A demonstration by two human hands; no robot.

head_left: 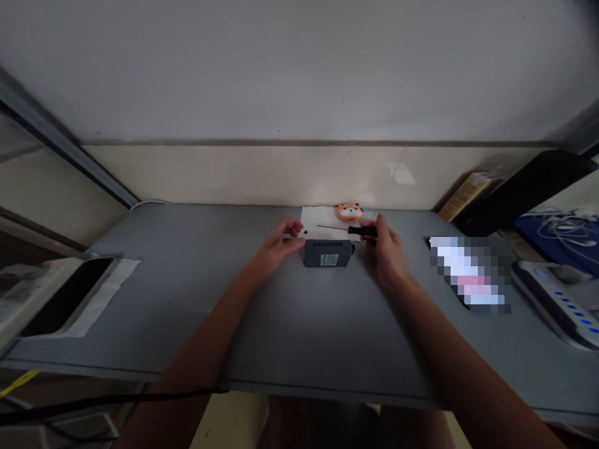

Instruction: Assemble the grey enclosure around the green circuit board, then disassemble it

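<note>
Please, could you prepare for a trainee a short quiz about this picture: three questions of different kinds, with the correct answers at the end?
1. Which of the person's hands holds the screwdriver?
2. True or false: seen from the person, the orange animal figure is on the far side of the dark box.
3. Which colour is the label on the box, mostly?
A) red
B) green
C) black

Key:
1. The right hand.
2. True.
3. B.
</note>
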